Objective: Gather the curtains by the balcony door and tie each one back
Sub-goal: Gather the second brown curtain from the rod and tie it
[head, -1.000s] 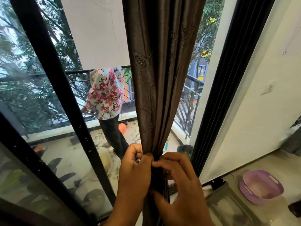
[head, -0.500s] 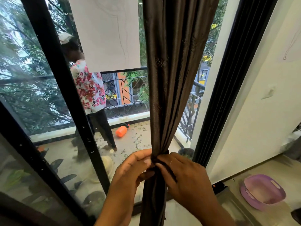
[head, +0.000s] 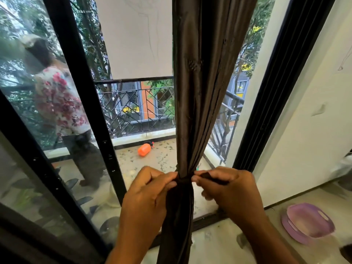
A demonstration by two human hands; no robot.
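A dark brown curtain (head: 198,96) hangs gathered into one narrow bundle in front of the balcony door. A dark tie band (head: 184,180) wraps the bundle at its pinched waist. My left hand (head: 146,195) pinches the band's left end against the cloth. My right hand (head: 228,189) grips the band's right end, which runs as a dark strip under its fingers. Below the band the curtain falls loose between my wrists.
Black sliding door frames (head: 80,96) stand left and right (head: 276,88) of the curtain. A person in a flowered top (head: 59,103) stands outside behind the glass. An orange bottle (head: 144,149) lies on the balcony floor. A purple basin (head: 308,223) sits on the floor at right.
My hands have drawn apart, each pulling one end of the band sideways, and the curtain's waist is pinched tighter. The person outside has moved left.
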